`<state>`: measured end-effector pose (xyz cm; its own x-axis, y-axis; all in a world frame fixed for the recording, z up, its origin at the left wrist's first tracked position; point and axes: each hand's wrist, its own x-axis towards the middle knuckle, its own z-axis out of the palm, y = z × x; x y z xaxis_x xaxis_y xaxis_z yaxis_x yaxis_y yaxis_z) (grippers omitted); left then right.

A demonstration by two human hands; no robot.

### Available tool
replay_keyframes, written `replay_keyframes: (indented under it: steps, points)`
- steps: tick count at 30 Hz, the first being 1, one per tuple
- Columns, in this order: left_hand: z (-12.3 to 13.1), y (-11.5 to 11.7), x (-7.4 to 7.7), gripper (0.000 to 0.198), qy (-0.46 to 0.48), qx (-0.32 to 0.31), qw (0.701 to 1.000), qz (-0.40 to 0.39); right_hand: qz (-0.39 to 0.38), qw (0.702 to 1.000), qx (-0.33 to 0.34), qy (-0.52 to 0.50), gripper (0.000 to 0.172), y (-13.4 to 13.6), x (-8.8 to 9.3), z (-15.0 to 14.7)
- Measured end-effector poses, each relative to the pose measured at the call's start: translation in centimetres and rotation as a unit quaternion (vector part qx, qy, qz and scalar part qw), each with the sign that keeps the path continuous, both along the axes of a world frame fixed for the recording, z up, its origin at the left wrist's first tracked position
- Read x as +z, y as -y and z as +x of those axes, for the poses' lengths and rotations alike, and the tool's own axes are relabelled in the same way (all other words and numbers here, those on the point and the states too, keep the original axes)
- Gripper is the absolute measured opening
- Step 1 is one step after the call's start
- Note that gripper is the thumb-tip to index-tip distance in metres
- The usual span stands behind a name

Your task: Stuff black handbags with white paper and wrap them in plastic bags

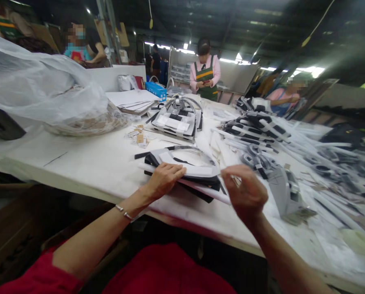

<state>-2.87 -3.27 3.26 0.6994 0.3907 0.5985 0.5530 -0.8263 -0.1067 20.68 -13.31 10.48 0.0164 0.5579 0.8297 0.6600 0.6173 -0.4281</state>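
My left hand [164,179] lies palm down, fingers stretched, on a small stack of black, white and grey cut pieces [188,169] near the front edge of the white table [87,163]. My right hand [246,194] hovers just right of that stack, blurred by motion, its fingers curled toward the stack's right end; whether it grips anything I cannot make out. A thin bracelet sits on my left wrist.
A second stack of similar pieces [176,120] lies farther back. Several black-and-white strips [256,130] spread over the right side. A large clear plastic bag [47,90] fills the left. Small tags [137,136], white sheets [133,100] and a blue box [155,90] lie behind. People stand beyond the table.
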Motion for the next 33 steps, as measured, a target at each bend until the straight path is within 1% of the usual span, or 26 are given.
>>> replay_keyframes:
  steps: [1,2,3,4,5,6,7,8,9,10,11,13,15,16,17,19,21,23,25,27,30,31,33]
  points:
    - [-0.2,-0.5,0.4,0.043,-0.010,0.000,1.000,-0.011,-0.032,0.992,0.102,0.068,0.023,1.8,-0.4,-1.7]
    - [-0.3,-1.0,0.8,0.046,-0.020,0.001,1.000,-0.020,-0.070,0.969,0.192,0.139,0.028,3.2,-1.2,-3.4]
    - [-0.3,-1.4,1.3,0.049,-0.028,0.002,0.999,-0.029,-0.099,0.946,0.240,0.193,0.031,4.0,-2.3,-5.2]
    - [-0.3,-1.8,1.7,0.051,-0.036,0.004,0.999,-0.035,-0.128,0.931,0.255,0.229,0.033,4.3,-3.7,-6.9]
    - [-0.3,-2.0,2.1,0.052,-0.045,0.007,0.998,-0.040,-0.152,0.919,0.257,0.257,0.040,4.0,-5.3,-8.5]
    - [-0.2,-2.2,2.5,0.053,-0.052,0.009,0.998,-0.043,-0.168,0.913,0.242,0.282,0.052,3.4,-7.0,-10.0]
    - [-0.1,-2.3,2.8,0.053,-0.058,0.012,0.997,-0.043,-0.178,0.908,0.218,0.309,0.066,2.5,-8.6,-11.4]
    - [0.0,-2.3,3.1,0.053,-0.062,0.015,0.997,-0.043,-0.181,0.905,0.196,0.333,0.072,1.5,-10.1,-12.5]
    - [0.1,-2.3,3.3,0.052,-0.066,0.018,0.997,-0.041,-0.179,0.905,0.170,0.347,0.068,0.6,-11.4,-13.5]
    - [0.2,-2.3,3.5,0.051,-0.068,0.020,0.997,-0.039,-0.178,0.906,0.147,0.354,0.060,-0.3,-12.4,-14.4]
    - [0.3,-2.2,3.6,0.051,-0.069,0.022,0.997,-0.037,-0.178,0.908,0.133,0.354,0.049,-1.0,-13.3,-15.0]
    - [0.4,-2.1,3.7,0.050,-0.069,0.025,0.997,-0.034,-0.181,0.917,0.124,0.333,0.028,-1.9,-14.3,-15.4]
    - [0.3,-1.9,3.8,0.050,-0.068,0.025,0.997,-0.030,-0.186,0.926,0.136,0.298,0.015,-2.1,-14.7,-14.3]
    - [0.3,-1.8,3.8,0.051,-0.067,0.024,0.997,-0.029,-0.185,0.932,0.146,0.276,0.014,-2.0,-14.6,-13.1]
    - [0.2,-1.7,3.8,0.051,-0.066,0.022,0.997,-0.028,-0.180,0.937,0.162,0.254,0.015,-1.8,-14.5,-11.5]
    - [0.2,-1.3,3.7,0.052,-0.063,0.017,0.998,-0.025,-0.170,0.939,0.207,0.217,0.019,-0.9,-14.0,-7.4]
    - [0.4,-0.9,3.5,0.053,-0.056,0.013,0.998,-0.022,-0.187,0.931,0.243,0.199,0.021,0.6,-13.2,-2.9]
    - [0.7,-0.4,3.2,0.053,-0.045,0.008,0.999,-0.016,-0.225,0.922,0.248,0.194,0.023,2.4,-12.5,0.9]
    - [1.2,0.2,2.9,0.053,-0.031,0.004,1.000,-0.003,-0.255,0.916,0.239,0.196,0.026,4.2,-12.2,3.3]
    - [1.5,0.9,2.4,0.052,-0.020,0.002,1.000,0.013,-0.266,0.914,0.226,0.208,0.032,5.8,-12.2,4.4]
    - [1.5,2.4,1.2,0.049,-0.021,0.000,1.000,0.021,-0.247,0.915,0.213,0.237,0.042,7.9,-12.0,4.4]
    - [1.4,2.9,0.6,0.048,-0.020,0.001,1.000,0.022,-0.230,0.920,0.211,0.238,0.042,8.7,-11.7,4.3]
    - [1.1,4.0,-1.0,0.046,-0.015,0.006,0.999,0.029,-0.188,0.933,0.211,0.221,0.033,10.0,-10.3,4.0]
